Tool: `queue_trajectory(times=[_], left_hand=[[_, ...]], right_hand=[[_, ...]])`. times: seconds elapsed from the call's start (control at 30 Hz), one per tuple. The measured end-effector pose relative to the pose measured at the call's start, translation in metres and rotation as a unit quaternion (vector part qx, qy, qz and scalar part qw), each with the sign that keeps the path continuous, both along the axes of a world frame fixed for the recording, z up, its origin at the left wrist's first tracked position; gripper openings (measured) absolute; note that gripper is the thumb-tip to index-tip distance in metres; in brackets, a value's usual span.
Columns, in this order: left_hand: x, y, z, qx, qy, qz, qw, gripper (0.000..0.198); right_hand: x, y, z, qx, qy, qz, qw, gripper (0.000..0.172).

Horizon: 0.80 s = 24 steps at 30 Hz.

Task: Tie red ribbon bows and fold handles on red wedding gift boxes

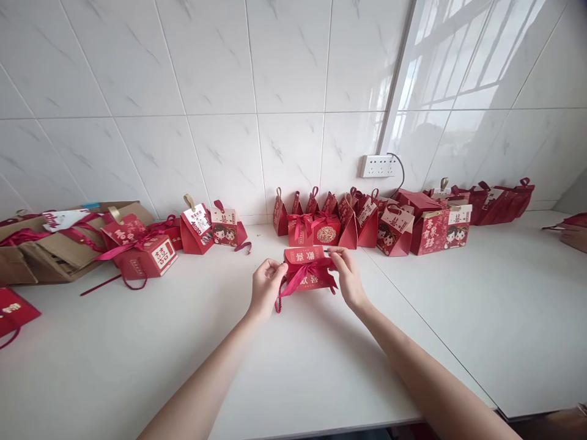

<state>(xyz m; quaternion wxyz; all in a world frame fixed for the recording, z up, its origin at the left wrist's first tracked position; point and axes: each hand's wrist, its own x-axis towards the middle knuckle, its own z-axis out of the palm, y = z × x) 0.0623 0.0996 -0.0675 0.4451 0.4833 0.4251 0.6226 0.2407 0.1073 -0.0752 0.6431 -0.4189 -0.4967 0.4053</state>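
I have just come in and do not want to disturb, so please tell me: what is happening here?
At a white table, a person's left hand and right hand hold a small red box by both sides. A ribbon bow lies across it. More red gift boxes stand along the tiled wall behind, and a cardboard box sits left.

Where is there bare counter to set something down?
The white counter is bare between the left forearm and the red package at far left, and between the right forearm and the gift boxes beyond. Crowded: along the box-lined tiled wall, and at the ribboned box between left hand and right hand.
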Motion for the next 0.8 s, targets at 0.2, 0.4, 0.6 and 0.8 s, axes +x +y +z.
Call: queue_trajectory(times=[0.2, 0.4, 0.6, 0.8], left_hand=[[-0.003, 0.003, -0.001, -0.004, -0.02, 0.006, 1.0, 0.026], [-0.001, 0.005, -0.004, -0.032, -0.022, -0.017, 0.999, 0.028], [0.001, -0.001, -0.005, 0.084, 0.101, 0.051, 0.99, 0.018], [0.011, -0.023, 0.0, 0.463, 0.303, 0.157, 0.818, 0.003]], right_hand=[[0.01, 0.001, -0.004, 0.151, -0.278, 0.129, 0.94, 0.104], [0.01, 0.006, -0.009, 0.18, -0.332, 0.113, 0.919, 0.111], [0.007, 0.007, -0.014, 0.239, -0.373, 0.043, 0.896, 0.108], [-0.002, 0.004, -0.021, 0.296, -0.369, -0.027, 0.88, 0.105]])
